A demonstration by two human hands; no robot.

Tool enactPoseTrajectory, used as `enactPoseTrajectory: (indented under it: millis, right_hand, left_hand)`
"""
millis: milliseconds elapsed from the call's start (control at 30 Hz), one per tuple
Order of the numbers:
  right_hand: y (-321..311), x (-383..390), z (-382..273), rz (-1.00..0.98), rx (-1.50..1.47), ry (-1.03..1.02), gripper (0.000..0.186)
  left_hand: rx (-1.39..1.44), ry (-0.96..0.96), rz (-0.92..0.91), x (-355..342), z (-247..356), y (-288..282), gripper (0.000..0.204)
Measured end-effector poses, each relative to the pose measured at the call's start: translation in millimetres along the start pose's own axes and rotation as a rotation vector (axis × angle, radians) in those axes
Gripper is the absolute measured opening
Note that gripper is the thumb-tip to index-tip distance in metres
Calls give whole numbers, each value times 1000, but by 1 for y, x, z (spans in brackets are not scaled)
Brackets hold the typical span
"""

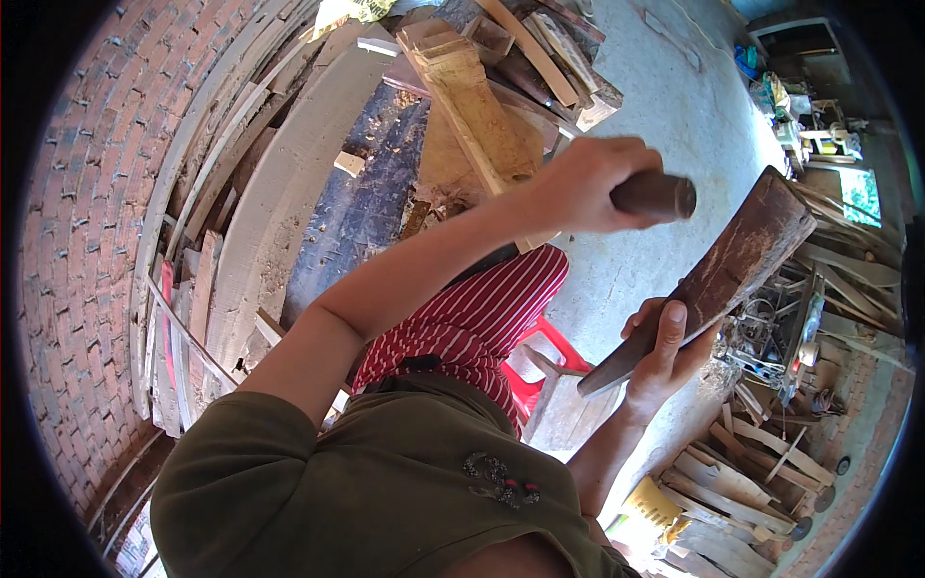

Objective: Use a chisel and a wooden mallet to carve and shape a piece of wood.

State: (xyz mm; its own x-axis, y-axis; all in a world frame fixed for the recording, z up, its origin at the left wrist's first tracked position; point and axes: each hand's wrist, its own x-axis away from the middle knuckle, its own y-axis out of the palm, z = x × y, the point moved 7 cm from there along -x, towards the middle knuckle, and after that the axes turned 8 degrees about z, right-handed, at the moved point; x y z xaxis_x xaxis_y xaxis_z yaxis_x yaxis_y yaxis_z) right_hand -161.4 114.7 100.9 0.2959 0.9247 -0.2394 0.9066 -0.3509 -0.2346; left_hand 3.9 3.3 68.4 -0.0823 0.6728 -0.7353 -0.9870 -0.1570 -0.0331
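Note:
My left hand [588, 183] is raised and closed around the dark round handle of a tool [655, 196]; the tool's head is hidden behind my fist. Lower right of it, my right hand [663, 358] grips the lower end of a dark brown wooden board [732, 265]. The board slants up to the right, and its upper end lies just right of the tool handle. My left arm crosses the picture from the lower left, above my red striped trousers [482, 318].
A red plastic stool [540, 371] stands under me on the concrete floor [665, 106]. Planks and offcuts [462, 87] are piled ahead. A curved brick wall [87, 222] is at the left. Scrap wood [742, 482] and a machine [780, 337] are at the right.

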Motion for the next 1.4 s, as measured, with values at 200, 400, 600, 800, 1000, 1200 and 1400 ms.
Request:
enactPoseTrajectory:
  millis: [200,400,600,800,1000,1200,1400]
  right_hand:
    - [10,4,4,-48,49,-5,56]
    - [3,-5,-24,57,-28,-156,47]
    - [15,-11,-7,-41,102,9,38]
    - [16,-3,0,-43,122,113,43]
    - [-3,4,12,15,37,48,48]
    - [-15,6,22,45,14,106,41]
    - [-20,6,4,38,-16,5,46]
  left_hand:
    - [-40,-92,-6,19,-16,21,33]
    - [-14,-78,6,26,-14,21,32]
    - [-53,-120,-43,34,-17,25,28]
    - [-43,-133,-30,29,-18,23,26]
    - [-151,-199,40,14,-22,26,27]
    - [-29,-95,116,4,-10,34,27]
    - [-67,-79,200,-2,-17,29,25]
